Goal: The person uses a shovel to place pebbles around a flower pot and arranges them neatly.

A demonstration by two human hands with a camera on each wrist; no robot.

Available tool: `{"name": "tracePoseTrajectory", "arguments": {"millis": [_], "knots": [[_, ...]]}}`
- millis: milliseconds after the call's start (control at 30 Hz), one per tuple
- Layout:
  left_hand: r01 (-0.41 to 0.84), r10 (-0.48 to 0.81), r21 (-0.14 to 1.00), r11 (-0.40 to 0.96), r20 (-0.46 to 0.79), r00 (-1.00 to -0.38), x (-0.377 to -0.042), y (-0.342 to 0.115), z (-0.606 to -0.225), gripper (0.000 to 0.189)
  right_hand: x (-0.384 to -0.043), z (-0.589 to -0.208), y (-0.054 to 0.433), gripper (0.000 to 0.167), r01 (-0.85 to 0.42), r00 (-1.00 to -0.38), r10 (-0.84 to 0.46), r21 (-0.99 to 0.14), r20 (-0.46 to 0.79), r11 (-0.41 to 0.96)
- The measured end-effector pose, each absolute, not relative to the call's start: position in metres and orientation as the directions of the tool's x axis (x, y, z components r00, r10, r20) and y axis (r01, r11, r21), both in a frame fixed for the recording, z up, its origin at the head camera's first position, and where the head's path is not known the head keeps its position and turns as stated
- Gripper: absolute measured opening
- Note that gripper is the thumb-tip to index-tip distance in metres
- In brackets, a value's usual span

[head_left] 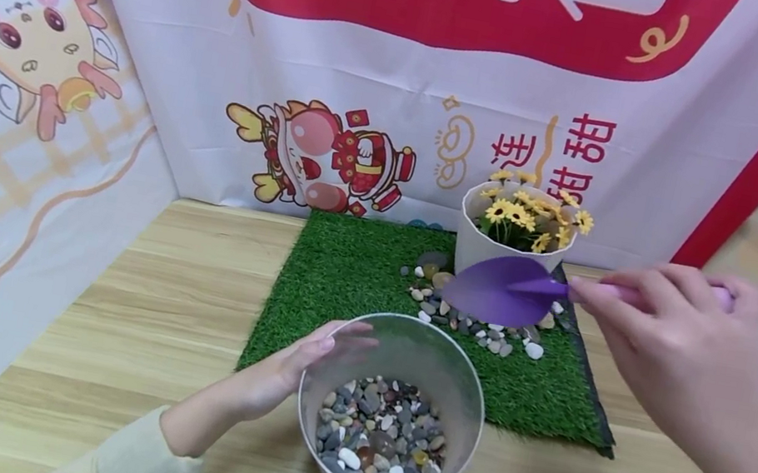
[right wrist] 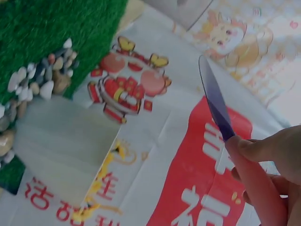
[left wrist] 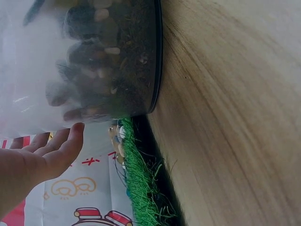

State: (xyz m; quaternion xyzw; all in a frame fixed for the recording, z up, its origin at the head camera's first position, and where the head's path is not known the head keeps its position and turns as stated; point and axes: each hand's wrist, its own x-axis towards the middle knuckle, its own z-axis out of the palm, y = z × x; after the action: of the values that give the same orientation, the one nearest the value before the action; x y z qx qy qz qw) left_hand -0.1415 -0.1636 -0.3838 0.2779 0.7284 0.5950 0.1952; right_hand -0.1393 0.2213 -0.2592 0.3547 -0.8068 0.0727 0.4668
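Observation:
My right hand (head_left: 680, 344) holds a garden trowel (head_left: 503, 288) by its pink handle, raised at the right. Its purple blade points left and overlaps the white flowerpot (head_left: 474, 236) in the head view. The right wrist view shows the trowel (right wrist: 215, 101) edge-on, no stones visible on it. With fingers extended, my left hand (head_left: 273, 383) rests against the left side of a clear bucket (head_left: 468, 379); some fingers show through its wall. Pebbles (head_left: 382, 436) of grey, white and brown lie inside the bucket. In the left wrist view, fingertips of the left hand (left wrist: 51, 155) are at the bucket's wall (left wrist: 28, 84).
A green artificial grass mat (head_left: 348, 282) lies on the wooden table (head_left: 189, 279) behind the bucket. On it stands the pot with yellow flowers (head_left: 520, 211), loose pebbles (head_left: 498, 340) spread around its base. Printed cloth (head_left: 180, 66) hangs behind and at the sides.

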Motion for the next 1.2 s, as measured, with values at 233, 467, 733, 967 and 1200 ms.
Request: {"name": "tracePoseTrajectory", "arguments": {"millis": [233, 467, 733, 967, 1200], "knots": [[0.164, 0.633, 0.973, 0.163, 0.024, -0.774, -0.140, -0.165, -0.383, 0.060, -0.133, -0.269, 0.184, 0.034, -0.746, -0.187, -0.599, 0.284, 0.778, 0.602], [0.147, 0.613, 0.971, 0.187, 0.001, -0.790, -0.140, -0.165, -0.384, 0.065, -0.132, -0.284, 0.163, 0.037, -0.731, -0.226, -0.739, 0.391, 0.634, 0.559], [0.144, 0.644, 0.982, 0.123, 0.031, -0.765, -0.142, -0.164, -0.386, 0.061, -0.122, -0.291, 0.136, 0.027, -0.665, -0.297, -0.811, 0.501, 0.503, 0.555], [0.144, 0.648, 0.983, 0.115, 0.035, -0.761, -0.141, -0.163, -0.387, 0.062, -0.115, -0.303, 0.113, 0.016, -0.586, -0.363, -0.841, 0.604, 0.400, 0.540], [0.150, 0.640, 0.980, 0.134, 0.030, -0.768, -0.141, -0.163, -0.384, 0.061, -0.117, -0.302, 0.100, 0.011, -0.598, -0.461, -0.853, 0.623, 0.247, 0.504]]}}
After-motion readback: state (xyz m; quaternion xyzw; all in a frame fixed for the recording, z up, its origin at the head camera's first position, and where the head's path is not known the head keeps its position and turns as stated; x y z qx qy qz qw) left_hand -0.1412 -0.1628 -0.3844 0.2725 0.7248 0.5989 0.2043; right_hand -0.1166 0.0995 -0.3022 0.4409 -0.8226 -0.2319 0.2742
